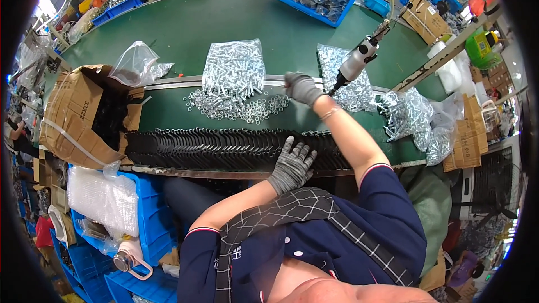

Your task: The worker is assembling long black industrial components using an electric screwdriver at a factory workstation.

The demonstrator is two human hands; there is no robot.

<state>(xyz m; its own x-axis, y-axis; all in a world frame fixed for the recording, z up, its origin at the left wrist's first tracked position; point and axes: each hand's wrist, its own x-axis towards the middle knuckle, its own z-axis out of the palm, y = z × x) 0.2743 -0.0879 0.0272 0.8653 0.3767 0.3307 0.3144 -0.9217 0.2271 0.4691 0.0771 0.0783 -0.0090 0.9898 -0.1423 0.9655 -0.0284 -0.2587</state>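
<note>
My left hand [292,164], in a grey striped glove, lies with fingers stretched out over a long row of black flat parts [224,148], which stand packed on edge along the near side of the table. Small metal pieces line the row's upper edge. My right hand [304,89], gloved too, is curled closed above the table, partly blurred; what it pinches, if anything, is hidden. Just left of it lie loose metal rings [255,110] and a bag of silvery bolts [233,67] spilling out. A grey and black power screwdriver [355,63] hangs to the right of that hand.
An open carton [76,115] holding black parts stands at the table's left end. A blue crate [314,8] sits at the back of the green table [179,33]. More bags of metal hardware [412,115] lie to the right. Blue bins [151,207] stand below left.
</note>
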